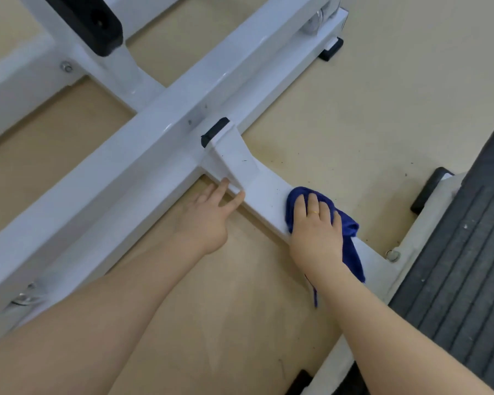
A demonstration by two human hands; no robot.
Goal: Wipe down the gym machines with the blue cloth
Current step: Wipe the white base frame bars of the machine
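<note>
1. Blue cloth (337,223) bunched on top of the short white bar (264,199), a branch of the gym machine frame (131,155) running from the main beam toward the ribbed black footplate (462,252) at lower right.
2. Right hand (315,223) laid flat over the cloth, fingers straight and close together, pressing down rather than curling round; gold ring (314,212) visible on one finger.
3. Most of the cloth under the palm; a fold bulging out past the fingertips toward the main beam, a loose tail trailing off the far edge of the bar and hanging down beside the wrist.
4. Left hand (208,212) bare, holding nothing, fingers spread, fingertips touching the near lower edge of the bar just beside the raised white bracket (231,155) with its black cap (215,132). Judged as a steadying prop only.
5. Deciding relation: long axis of the bar diagonal, from the bracket at upper left down to the footplate at lower right; cloth about midway along it, fingers pointing up the bar toward the bracket.
6. Unwiped length on both sides: a short stretch ahead of the fingertips up to the bracket, a longer stretch behind the wrist down to the bolt (393,255) near the footplate.
7. Likely next stroke along that diagonal, either way; right hand already on the cloth, so clearly the nearer one. Left hand close beside the path near the bracket, perhaps needing to lift clear.
8. Dark specks on the tan floor (354,124) beside the bar; dirt on the bar itself too fine to tell.
</note>
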